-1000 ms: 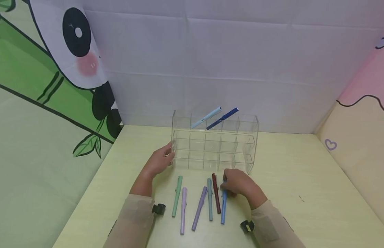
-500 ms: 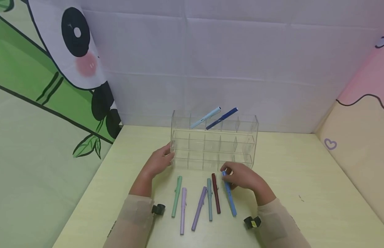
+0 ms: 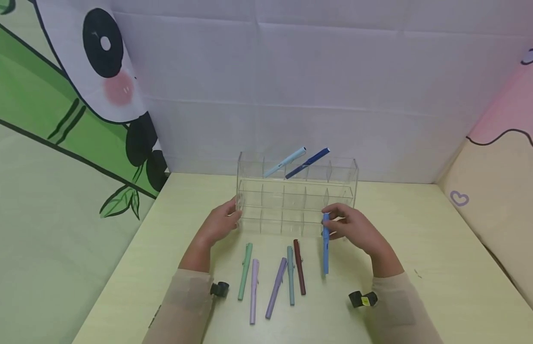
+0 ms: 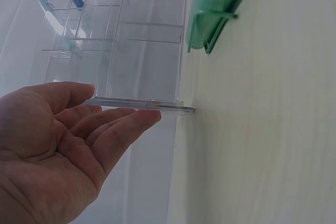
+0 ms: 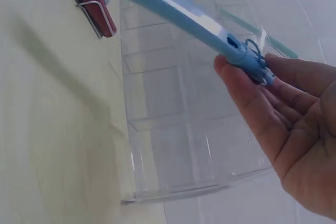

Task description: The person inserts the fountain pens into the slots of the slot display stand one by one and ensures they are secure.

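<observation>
Right of centre in my head view, the blue pen (image 3: 325, 255) hangs pinched near its upper end by the right hand (image 3: 354, 229), likely leaving its length free; left of centre, the left hand (image 3: 218, 223) grips the clear rack (image 3: 272, 208), probably steadying it.

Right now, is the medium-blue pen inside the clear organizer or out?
Out: the right hand pinches the medium-blue pen in front of the clear organizer, its free end hanging over the table.
</observation>
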`<state>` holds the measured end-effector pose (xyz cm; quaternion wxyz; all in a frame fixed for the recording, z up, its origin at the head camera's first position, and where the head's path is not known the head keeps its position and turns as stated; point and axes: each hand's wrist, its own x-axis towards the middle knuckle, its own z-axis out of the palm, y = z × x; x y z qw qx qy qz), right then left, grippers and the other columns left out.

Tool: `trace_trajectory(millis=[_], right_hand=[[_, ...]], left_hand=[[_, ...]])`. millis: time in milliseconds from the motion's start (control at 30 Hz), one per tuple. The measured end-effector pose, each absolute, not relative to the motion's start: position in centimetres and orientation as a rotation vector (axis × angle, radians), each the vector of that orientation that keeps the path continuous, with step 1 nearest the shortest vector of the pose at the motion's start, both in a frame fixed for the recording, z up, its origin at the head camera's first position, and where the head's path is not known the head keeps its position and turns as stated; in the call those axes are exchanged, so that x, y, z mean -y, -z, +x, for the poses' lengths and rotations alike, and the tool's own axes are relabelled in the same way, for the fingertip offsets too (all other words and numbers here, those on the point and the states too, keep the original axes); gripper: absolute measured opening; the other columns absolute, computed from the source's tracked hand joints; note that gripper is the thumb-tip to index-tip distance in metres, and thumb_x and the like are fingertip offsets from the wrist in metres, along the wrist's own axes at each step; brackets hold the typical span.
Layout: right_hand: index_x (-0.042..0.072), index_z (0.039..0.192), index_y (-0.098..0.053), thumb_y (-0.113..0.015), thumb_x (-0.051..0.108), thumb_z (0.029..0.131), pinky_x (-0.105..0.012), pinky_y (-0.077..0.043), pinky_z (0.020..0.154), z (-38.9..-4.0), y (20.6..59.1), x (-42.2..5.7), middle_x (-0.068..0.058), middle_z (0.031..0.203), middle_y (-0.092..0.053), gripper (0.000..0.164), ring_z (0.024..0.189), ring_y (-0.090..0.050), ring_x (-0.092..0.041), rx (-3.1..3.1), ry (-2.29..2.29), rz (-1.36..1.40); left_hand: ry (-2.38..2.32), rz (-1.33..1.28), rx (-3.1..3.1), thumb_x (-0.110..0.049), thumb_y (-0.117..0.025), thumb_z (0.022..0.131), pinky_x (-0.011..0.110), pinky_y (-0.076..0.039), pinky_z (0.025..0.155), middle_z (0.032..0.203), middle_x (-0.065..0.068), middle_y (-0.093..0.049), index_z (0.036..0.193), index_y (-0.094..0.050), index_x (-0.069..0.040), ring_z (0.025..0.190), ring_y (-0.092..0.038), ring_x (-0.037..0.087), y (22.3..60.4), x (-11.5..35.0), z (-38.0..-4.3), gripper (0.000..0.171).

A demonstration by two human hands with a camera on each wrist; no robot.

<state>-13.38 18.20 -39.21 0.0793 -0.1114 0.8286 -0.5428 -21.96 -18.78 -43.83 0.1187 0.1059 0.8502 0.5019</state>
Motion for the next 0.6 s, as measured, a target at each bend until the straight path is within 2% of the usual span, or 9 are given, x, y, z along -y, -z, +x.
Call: trace_trajectory(millis=[233,433,500,600], right_hand=[[0.004,0.134,-0.049,-0.059,0.022,0.099,-0.041,-0.060,0.083,-14.6,38.9,-20.5,-0.021,0.116,-0.055,0.041,0.094,-0.073,-0.023,-2.492,1.911,-0.410],[0.004,0.133,-0.051,-0.060,0.017,0.099,-0.035,-0.060,0.082,-15.6,38.7,-21.6,-0.012,0.113,-0.062,0.038,0.094,-0.073,-0.020,-2.485,2.181,-0.436],[0.001,0.134,-0.049,-0.060,0.013,0.098,-0.035,-0.059,0.082,-15.9,38.7,-21.9,-0.014,0.113,-0.062,0.038,0.095,-0.073,-0.021,-2.455,2.278,-0.456],[-0.003,0.134,-0.047,-0.058,0.008,0.098,-0.035,-0.058,0.084,-16.4,38.7,-22.4,-0.023,0.117,-0.059,0.040,0.098,-0.073,-0.024,-2.411,2.402,-0.484]], left_hand=[[-1.467,0.281,-2.511,-0.030,-0.048,0.103,0.051,-0.051,0.099,0.151,0.015,-0.045,0.157,-0.025,-0.031,0.113,-0.065,0.036,43.9,18.0,-22.4,0.058],[-1.459,0.259,-2.536,-0.030,-0.048,0.103,0.050,-0.052,0.098,0.150,0.014,-0.046,0.156,-0.025,-0.031,0.113,-0.065,0.036,44.0,17.4,-22.7,0.058],[-1.459,0.245,-2.541,-0.030,-0.048,0.103,0.050,-0.052,0.098,0.150,0.014,-0.046,0.156,-0.025,-0.032,0.112,-0.065,0.035,44.0,17.1,-22.8,0.058],[-1.463,0.231,-2.544,-0.029,-0.049,0.103,0.050,-0.052,0.098,0.150,0.014,-0.046,0.156,-0.025,-0.032,0.112,-0.065,0.035,43.9,16.8,-22.8,0.058]])
